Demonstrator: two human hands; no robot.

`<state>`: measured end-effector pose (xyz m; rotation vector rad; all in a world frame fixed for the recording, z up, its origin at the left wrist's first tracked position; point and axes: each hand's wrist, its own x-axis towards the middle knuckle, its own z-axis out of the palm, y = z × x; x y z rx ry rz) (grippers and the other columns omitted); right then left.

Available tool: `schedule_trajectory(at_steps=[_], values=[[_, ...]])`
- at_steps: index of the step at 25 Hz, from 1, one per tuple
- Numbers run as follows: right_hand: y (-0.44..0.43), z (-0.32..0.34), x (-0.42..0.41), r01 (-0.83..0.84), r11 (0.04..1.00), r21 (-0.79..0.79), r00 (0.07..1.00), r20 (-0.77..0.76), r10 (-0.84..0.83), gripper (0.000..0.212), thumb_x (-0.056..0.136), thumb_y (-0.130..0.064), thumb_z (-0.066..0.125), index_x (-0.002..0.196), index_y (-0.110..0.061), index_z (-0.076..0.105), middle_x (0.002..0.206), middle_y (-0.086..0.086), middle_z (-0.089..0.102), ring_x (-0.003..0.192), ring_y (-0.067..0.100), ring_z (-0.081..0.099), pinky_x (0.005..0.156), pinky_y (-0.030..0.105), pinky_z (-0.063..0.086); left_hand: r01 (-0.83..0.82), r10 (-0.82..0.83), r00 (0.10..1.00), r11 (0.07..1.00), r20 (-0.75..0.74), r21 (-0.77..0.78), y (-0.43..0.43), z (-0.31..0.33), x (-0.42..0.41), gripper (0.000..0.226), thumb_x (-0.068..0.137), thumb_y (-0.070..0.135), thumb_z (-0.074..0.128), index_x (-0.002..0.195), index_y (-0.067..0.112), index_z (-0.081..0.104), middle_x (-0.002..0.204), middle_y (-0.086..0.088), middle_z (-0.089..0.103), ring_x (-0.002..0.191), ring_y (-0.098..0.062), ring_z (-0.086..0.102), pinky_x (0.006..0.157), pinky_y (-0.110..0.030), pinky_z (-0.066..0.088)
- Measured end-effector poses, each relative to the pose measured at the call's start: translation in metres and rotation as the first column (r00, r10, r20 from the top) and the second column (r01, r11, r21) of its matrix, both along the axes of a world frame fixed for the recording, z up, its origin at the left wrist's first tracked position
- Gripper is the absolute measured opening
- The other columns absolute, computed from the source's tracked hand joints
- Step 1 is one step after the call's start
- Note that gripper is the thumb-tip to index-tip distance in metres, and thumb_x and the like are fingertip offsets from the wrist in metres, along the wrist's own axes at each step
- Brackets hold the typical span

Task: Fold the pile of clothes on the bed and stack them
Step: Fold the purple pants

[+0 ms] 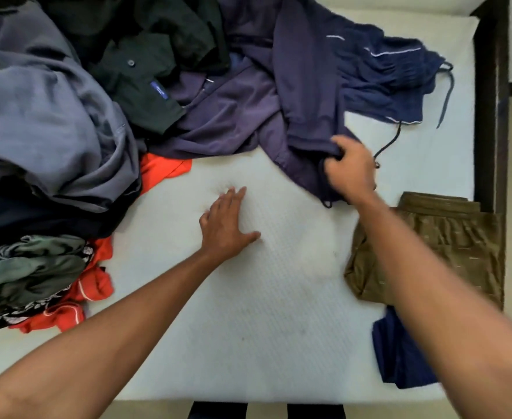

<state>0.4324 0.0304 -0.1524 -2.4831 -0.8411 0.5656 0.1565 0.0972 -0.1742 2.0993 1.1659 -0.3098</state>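
Observation:
A pile of unfolded clothes covers the left and far side of the white mattress. My right hand grips the lower edge of a purple-navy garment that trails out of the pile toward the middle of the bed. My left hand lies flat on the bare mattress, fingers straight and spread, holding nothing. Folded olive-brown shorts lie at the right edge, partly under my right forearm. A folded dark blue piece lies below them.
The pile holds a grey-blue garment, a dark green shirt, orange clothes and a grey-green one. Navy drawstring shorts lie at the far right. A dark wooden bed frame runs along the right side.

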Motion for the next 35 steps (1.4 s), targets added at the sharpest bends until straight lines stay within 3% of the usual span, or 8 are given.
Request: schedule_trajectory(at_steps=[4,7,11,14,19,27,31,35], values=[[-0.022,0.011,-0.14,-0.288,0.957,0.032,0.925,-0.249,0.287,0.04,0.081,-0.028,0.061,0.118,-0.019,0.075,0.115,0.005,0.076,0.108,0.027,0.069,0.092,0.038,0.055,-0.013,-0.028,0.911,0.995,0.412,0.098,0.015,0.028,-0.009,0.112,0.067,0.027,0.086,0.159,0.018,0.022,0.164,-0.004,0.02,0.15,-0.027,0.025,0.119,-0.041,0.03],[-0.045,0.011,-0.215,-0.213,0.977,0.009,0.903,-0.381,0.2,0.028,0.084,-0.03,0.063,0.106,-0.021,0.076,0.101,0.002,0.076,0.091,0.025,0.068,0.075,0.038,0.056,0.446,-0.522,0.819,0.84,0.238,0.308,0.029,0.02,-0.044,0.095,0.06,0.014,0.08,0.148,0.026,0.046,0.164,-0.01,0.025,0.148,-0.038,0.028,0.106,-0.053,0.045],[-0.071,0.014,-0.23,-0.061,0.977,0.207,0.894,-0.424,0.145,0.03,0.08,-0.035,0.061,0.094,-0.015,0.078,0.088,-0.002,0.072,0.08,0.016,0.062,0.074,0.036,0.052,0.587,-0.649,0.751,0.741,0.124,0.326,0.03,0.015,-0.077,0.091,0.064,0.035,0.083,0.146,0.021,0.047,0.161,-0.009,0.032,0.146,-0.036,0.031,0.112,-0.049,0.04],[-0.082,0.027,-0.216,-0.089,0.953,0.288,0.89,-0.406,0.206,0.026,0.087,-0.02,0.067,0.11,-0.009,0.074,0.115,-0.001,0.067,0.099,0.012,0.063,0.086,0.023,0.05,0.399,-0.547,0.776,0.812,0.315,0.426,0.005,0.029,-0.053,0.049,0.072,0.031,0.074,0.115,0.009,0.066,0.126,-0.011,0.063,0.123,-0.037,0.055,0.102,-0.05,0.047],[-0.096,0.07,-0.178,-0.083,0.936,0.342,0.84,-0.481,0.25,0.025,0.092,-0.011,0.069,0.115,-0.016,0.062,0.09,-0.005,0.068,0.074,0.008,0.062,0.068,0.018,0.047,0.158,-0.319,0.812,0.926,0.488,0.342,-0.015,0.075,-0.015,0.017,0.075,0.024,0.063,0.084,0.01,0.059,0.078,-0.006,0.061,0.069,-0.03,0.054,0.063,-0.043,0.046],[-0.151,0.096,-0.142,-0.126,0.992,-0.008,0.941,-0.318,0.116,0.04,0.079,-0.009,0.059,0.108,-0.033,0.073,0.1,-0.007,0.076,0.094,0.022,0.069,0.081,0.034,0.057,-0.033,-0.049,0.928,0.977,0.369,0.213,-0.039,0.18,-0.039,0.033,0.057,0.018,0.047,0.088,0.026,0.058,0.074,0.002,0.065,0.071,-0.028,0.058,0.066,-0.035,0.05],[-0.207,0.102,-0.175,0.138,0.969,0.207,0.906,-0.421,-0.039,0.026,0.085,-0.004,0.067,0.097,-0.025,0.075,0.104,-0.005,0.07,0.098,0.014,0.066,0.082,0.026,0.056,-0.169,0.154,0.951,0.985,0.267,0.034,-0.096,0.215,-0.07,0.031,0.055,0.022,0.05,0.083,0.03,0.06,0.076,0.007,0.067,0.075,-0.023,0.06,0.068,-0.033,0.049],[-0.238,0.114,-0.219,0.55,0.831,0.084,0.55,-0.785,-0.285,0.019,0.096,-0.01,0.067,0.112,-0.02,0.065,0.116,0.006,0.068,0.095,0.019,0.067,0.071,0.025,0.053,-0.511,0.563,0.795,0.823,0.229,-0.248,-0.128,0.237,-0.119,0.026,0.043,0.018,0.056,0.069,0.016,0.058,0.064,0.003,0.056,0.069,-0.025,0.051,0.064,-0.037,0.041]])
